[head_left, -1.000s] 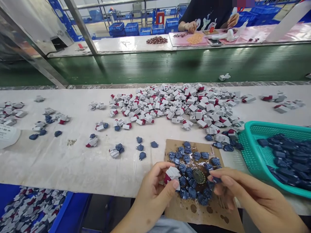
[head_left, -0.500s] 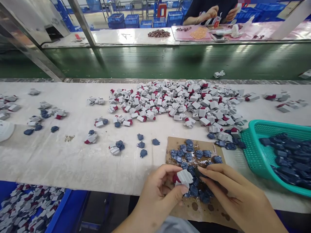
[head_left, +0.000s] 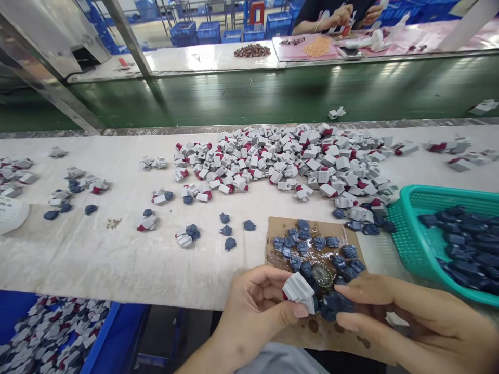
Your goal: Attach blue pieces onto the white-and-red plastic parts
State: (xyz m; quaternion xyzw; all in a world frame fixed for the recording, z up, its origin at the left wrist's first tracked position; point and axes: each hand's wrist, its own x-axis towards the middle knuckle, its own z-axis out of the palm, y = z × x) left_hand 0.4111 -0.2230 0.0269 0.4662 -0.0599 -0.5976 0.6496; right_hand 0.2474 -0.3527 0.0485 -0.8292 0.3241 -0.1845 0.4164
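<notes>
My left hand point(head_left: 255, 311) pinches a small grey-and-red plastic part point(head_left: 299, 289) between thumb and fingers. My right hand point(head_left: 405, 319) is closed on a dark blue part point(head_left: 336, 303) and holds it against the grey part. Both hands hover over a brown cardboard sheet point(head_left: 280, 228) at the table's near edge. Several dark blue parts point(head_left: 312, 244) lie on that cardboard around a small round metal disc point(head_left: 322, 273). A large heap of grey-and-red parts point(head_left: 288, 166) spreads across the white table point(head_left: 117, 259) beyond the cardboard.
A teal basket point(head_left: 409, 234) holding dark blue parts stands at the right. A blue bin point(head_left: 117, 332) of assembled parts sits below the table at the left. Loose parts point(head_left: 74, 187) dot the left side. A green conveyor point(head_left: 273, 93) runs behind; another person's hands point(head_left: 343, 18) work at the far bench.
My right hand has lifted a dark blue part off the cardboard and brought it against the grey part in my left hand. The round disc shows again.
</notes>
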